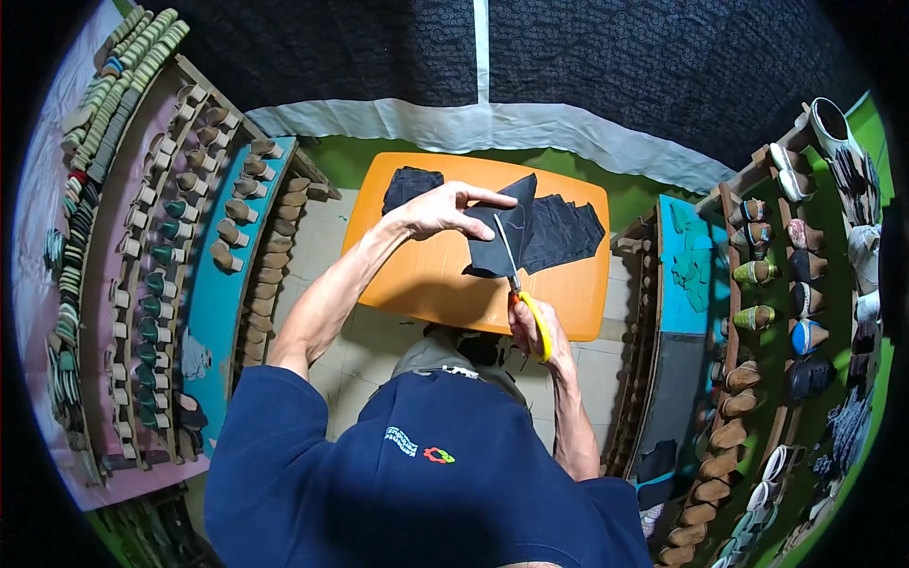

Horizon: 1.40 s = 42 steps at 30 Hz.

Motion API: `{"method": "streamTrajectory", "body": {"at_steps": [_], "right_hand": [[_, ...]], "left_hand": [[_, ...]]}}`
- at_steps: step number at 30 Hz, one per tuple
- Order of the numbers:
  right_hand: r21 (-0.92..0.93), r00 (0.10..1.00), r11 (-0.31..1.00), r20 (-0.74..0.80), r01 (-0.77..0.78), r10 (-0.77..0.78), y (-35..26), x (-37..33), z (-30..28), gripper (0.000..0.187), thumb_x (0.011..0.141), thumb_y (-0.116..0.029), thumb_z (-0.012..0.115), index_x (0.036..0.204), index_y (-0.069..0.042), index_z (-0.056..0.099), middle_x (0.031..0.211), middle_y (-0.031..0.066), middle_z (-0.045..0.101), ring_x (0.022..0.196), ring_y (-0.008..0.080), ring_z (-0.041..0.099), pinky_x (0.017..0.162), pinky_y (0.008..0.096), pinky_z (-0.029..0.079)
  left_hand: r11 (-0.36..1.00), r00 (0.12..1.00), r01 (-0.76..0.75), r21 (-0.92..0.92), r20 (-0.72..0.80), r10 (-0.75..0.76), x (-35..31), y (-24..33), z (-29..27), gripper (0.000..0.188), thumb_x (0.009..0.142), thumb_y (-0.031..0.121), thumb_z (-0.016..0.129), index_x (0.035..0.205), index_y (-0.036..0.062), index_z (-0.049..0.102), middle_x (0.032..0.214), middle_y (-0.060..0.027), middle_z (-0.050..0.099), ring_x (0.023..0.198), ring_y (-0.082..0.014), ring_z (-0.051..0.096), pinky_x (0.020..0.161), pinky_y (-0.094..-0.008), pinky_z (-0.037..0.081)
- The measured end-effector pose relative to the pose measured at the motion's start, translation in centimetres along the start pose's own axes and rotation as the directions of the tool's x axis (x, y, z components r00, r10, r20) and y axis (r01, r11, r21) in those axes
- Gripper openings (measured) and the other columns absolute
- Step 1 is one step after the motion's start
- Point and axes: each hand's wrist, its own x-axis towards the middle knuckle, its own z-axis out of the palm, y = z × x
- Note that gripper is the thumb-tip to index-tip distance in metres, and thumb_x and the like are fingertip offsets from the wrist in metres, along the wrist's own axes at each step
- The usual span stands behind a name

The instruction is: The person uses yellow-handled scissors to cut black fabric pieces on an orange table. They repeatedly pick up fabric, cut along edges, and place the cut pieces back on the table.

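My left hand pinches a piece of black cloth between thumb and fingers, holding it above the orange table. In my right hand is a pair of scissors with yellow handles. Their blades point up and away from me, lying against the held cloth near its middle. Whether the blades are parted is too small to tell. Just right of the held piece, black cloth pieces with jagged edges lie overlapping on the table. A smaller black stack sits at the far left, behind my left wrist.
Slanted racks with wooden shoe lasts and green ones stand at the left. At the right, another rack holds shoes and brown lasts. Beside the table, a blue board bears green scraps. A dark patterned curtain hangs behind.
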Motion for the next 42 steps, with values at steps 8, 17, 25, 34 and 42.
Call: {"method": "streamTrajectory", "body": {"at_steps": [8,17,25,34,42], "right_hand": [[0.046,0.999,0.998,-0.028,0.032,-0.03,0.1,-0.1,0.0,0.058,0.093,-0.063,0.057,0.077,-0.007,0.053,0.051,-0.0021,0.042,0.039,0.0079,0.041,0.037,0.0248,0.033],[0.104,0.998,0.994,0.048,-0.036,0.031,1.3,-0.9,-0.2,0.056,0.093,-0.062,0.059,0.078,-0.009,0.051,0.053,-0.0031,0.042,0.042,0.008,0.04,0.04,0.0251,0.034],[0.253,0.982,0.967,0.184,-0.011,-0.038,4.0,-0.6,0.5,0.065,0.098,-0.066,0.04,0.093,-0.003,0.054,0.055,0.0021,0.042,0.044,0.0115,0.041,0.043,0.0265,0.036],[0.183,0.99,0.982,0.138,-0.056,0.031,3.1,-0.6,1.0,0.058,0.1,-0.059,0.047,0.089,-0.003,0.054,0.057,0.001,0.043,0.046,0.0111,0.041,0.044,0.0268,0.036],[0.199,0.992,0.976,0.105,-0.085,0.065,3.7,-0.7,1.1,0.055,0.099,-0.057,0.049,0.085,-0.005,0.051,0.056,-0.0012,0.041,0.044,0.0092,0.038,0.041,0.0255,0.034]], "left_hand": [[0.999,0.998,-0.048,0.011,-0.034,0.048,0.5,-0.5,-0.2,0.057,0.078,0.006,0.079,0.133,0.0083,0.064,0.112,-0.0031,0.069,0.096,-0.0085,0.061,0.089,-0.0249,0.05],[0.998,0.995,0.061,-0.016,0.074,-0.06,1.1,-2.0,-1.1,0.058,0.078,0.0,0.077,0.134,0.0068,0.062,0.113,-0.0045,0.071,0.095,-0.0082,0.064,0.091,-0.0244,0.051],[0.996,0.983,0.077,0.052,0.162,-0.084,0.7,-2.7,-0.7,0.061,0.076,0.005,0.08,0.134,0.0088,0.062,0.107,0.0005,0.07,0.082,-0.0028,0.057,0.075,-0.0208,0.046],[0.996,0.982,0.076,0.053,0.17,-0.084,0.7,-3.8,-0.8,0.064,0.073,0.006,0.083,0.134,0.0088,0.063,0.095,0.0038,0.07,0.077,-0.0015,0.054,0.075,-0.0204,0.045],[0.994,0.981,0.109,0.016,0.157,-0.11,0.6,-4.6,-1.5,0.065,0.074,0.008,0.085,0.135,0.0083,0.062,0.086,0.0067,0.066,0.072,0.0,0.051,0.069,-0.0187,0.043]]}}
